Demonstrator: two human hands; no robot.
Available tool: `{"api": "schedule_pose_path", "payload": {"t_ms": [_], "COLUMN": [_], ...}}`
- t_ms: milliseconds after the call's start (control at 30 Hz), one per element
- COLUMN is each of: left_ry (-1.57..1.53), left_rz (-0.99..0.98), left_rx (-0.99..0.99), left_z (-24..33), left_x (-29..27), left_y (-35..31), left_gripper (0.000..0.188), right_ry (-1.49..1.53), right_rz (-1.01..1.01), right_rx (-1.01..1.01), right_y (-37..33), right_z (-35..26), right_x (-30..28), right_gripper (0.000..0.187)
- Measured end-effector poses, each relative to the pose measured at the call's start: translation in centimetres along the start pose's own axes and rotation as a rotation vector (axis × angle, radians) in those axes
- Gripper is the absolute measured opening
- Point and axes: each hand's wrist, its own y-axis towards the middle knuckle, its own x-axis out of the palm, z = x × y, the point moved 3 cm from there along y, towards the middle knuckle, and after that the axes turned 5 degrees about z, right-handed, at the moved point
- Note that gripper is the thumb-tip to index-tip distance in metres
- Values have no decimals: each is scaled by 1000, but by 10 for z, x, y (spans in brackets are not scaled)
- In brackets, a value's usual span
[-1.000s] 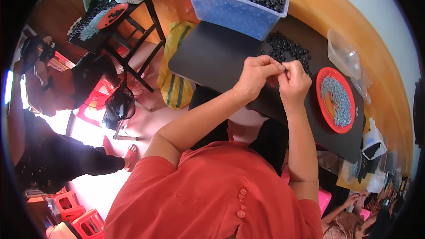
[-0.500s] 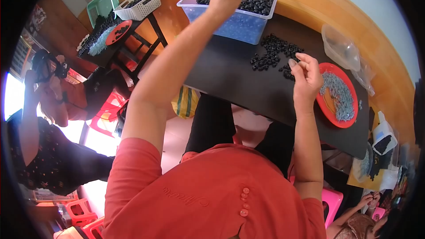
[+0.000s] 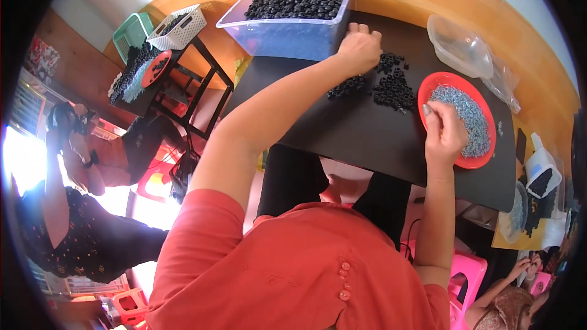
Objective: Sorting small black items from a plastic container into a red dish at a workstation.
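Small black round pieces (image 3: 394,88) lie in loose heaps on the dark table. My left hand (image 3: 361,49) is over the table beside these heaps, just right of the clear bluish plastic bin (image 3: 281,36). Its fingers bend downward and their tips are hidden. More black pieces (image 3: 296,1) fill the bin near its rim. Above the near left part of a red plate (image 3: 483,157) is my right hand (image 3: 445,131), closed with the thumb against curled fingers. Whatever it may hold is too small to make out. Tiny pale blue-grey pieces (image 3: 474,116) are spread on the plate.
A clear plastic tub (image 3: 455,46) and a plastic bag (image 3: 504,88) lie along the table's far right. At left, a side table holds a white basket (image 3: 177,29) and a green basket (image 3: 131,33). People sit at the left and lower right, near a pink stool (image 3: 468,275).
My left hand has left the bin and come down to the right, beside the black heaps. My right hand has moved from those heaps to over the red plate.
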Motion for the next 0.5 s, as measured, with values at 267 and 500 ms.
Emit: {"api": "schedule_pose_path", "payload": {"t_ms": [267, 500], "left_ry": [-129, -288], "left_rz": [-119, 36], "left_rx": [-82, -1], "left_z": [9, 21], "left_x": [25, 24], "left_y": [-18, -3], "left_gripper": [52, 41], "right_ry": [84, 30], "right_rz": [-11, 22], "right_rx": [6, -9], "right_y": [-2, 1], "right_z": [9, 4], "right_x": [-6, -6], "right_gripper": [11, 12]}}
